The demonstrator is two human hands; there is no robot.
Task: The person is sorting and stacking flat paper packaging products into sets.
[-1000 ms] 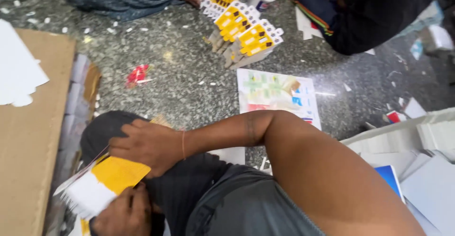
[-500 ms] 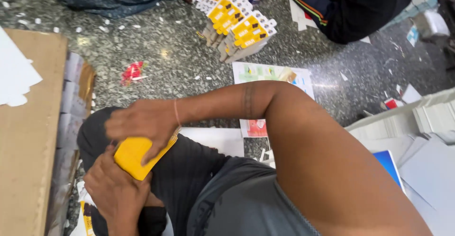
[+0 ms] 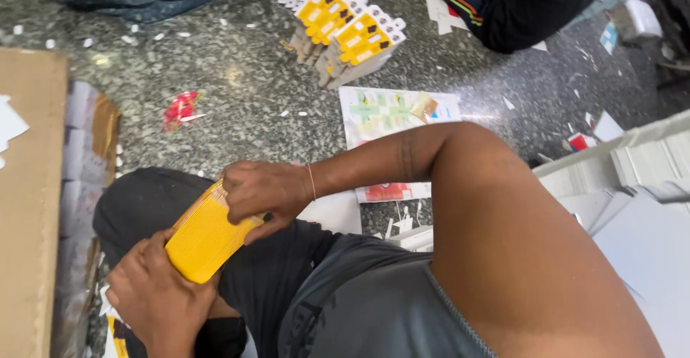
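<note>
A thick stack of yellow flat cards (image 3: 203, 239) rests over my lap. My left hand (image 3: 154, 297) holds its lower end from underneath. My right hand (image 3: 262, 191) grips its upper end, fingers curled over the edge, with a thin band on the wrist. Both hands press the stack together above my dark trousers. The lower face of the stack is hidden by my left hand.
A brown cardboard box (image 3: 29, 207) stands at the left beside wrapped bundles (image 3: 90, 149). Fanned yellow-and-white cards (image 3: 345, 31) and a printed sheet (image 3: 395, 113) lie on the speckled floor ahead. White stacks (image 3: 647, 171) fill the right. Other people sit at the top.
The loose white-and-yellow cards have been gathered into one squared yellow stack. My hands have closed on its two ends, and the view has shifted slightly.
</note>
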